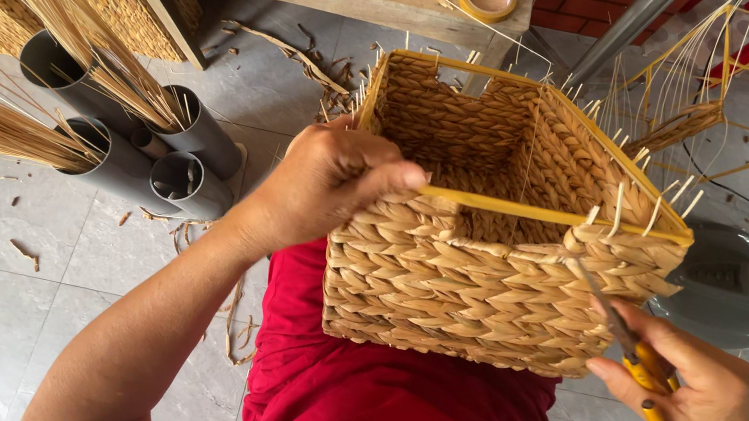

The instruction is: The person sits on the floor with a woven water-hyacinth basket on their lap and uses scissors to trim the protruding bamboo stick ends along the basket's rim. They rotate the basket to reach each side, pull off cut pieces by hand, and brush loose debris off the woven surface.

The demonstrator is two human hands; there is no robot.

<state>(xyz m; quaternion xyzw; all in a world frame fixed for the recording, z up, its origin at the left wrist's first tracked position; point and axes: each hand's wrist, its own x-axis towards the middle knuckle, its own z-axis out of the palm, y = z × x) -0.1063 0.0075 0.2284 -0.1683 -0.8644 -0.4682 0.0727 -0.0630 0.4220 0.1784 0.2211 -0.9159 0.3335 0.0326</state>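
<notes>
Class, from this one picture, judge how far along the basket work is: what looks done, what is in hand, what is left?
Done: the woven basket has full sides up to its yellow rim. In hand: the left hand steadies the rim while the right hand works yellow-handled snips at the near corner. Left: many stick ends still poke above the rim.

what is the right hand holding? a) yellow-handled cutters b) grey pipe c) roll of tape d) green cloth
a: the right hand grips yellow-handled cutters, tip at the basket, while the left hand steadies the rim.
</notes>
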